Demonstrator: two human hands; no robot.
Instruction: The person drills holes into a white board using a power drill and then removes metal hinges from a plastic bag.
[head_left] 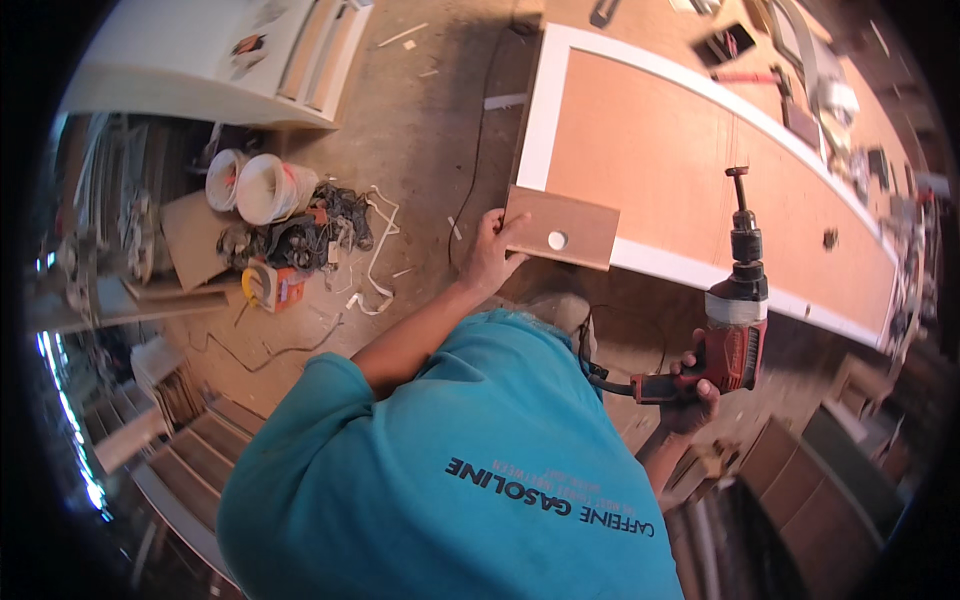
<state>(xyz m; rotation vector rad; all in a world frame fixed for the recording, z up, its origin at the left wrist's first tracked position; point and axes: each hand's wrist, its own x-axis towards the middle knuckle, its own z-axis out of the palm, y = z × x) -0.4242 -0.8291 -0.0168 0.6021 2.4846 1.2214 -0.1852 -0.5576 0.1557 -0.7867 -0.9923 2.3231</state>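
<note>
- At the near left corner of the big white-bordered panel, in the head view, lay the brown board, covering that corner.
- My left hand gripped the board's left end, fingers narrowed around it, one fingertip resting on its top face.
- My right hand was wrapped around the grip of the red and black drill, out over the panel's near edge; I cannot tell whether a finger pressed the trigger.
- The bit pointed toward the panel's far edge, well apart from the board.
- I judged the step in hand to be steadying the board, either between holes or just after one; another cut would call for swinging the bit down over it, square to the face, with my left fingers well out of its path.
- My count: one panel, one board, one round hole in it, one drill, one bit, and two whitish buckets on the floor beyond the panel's left edge.
</note>
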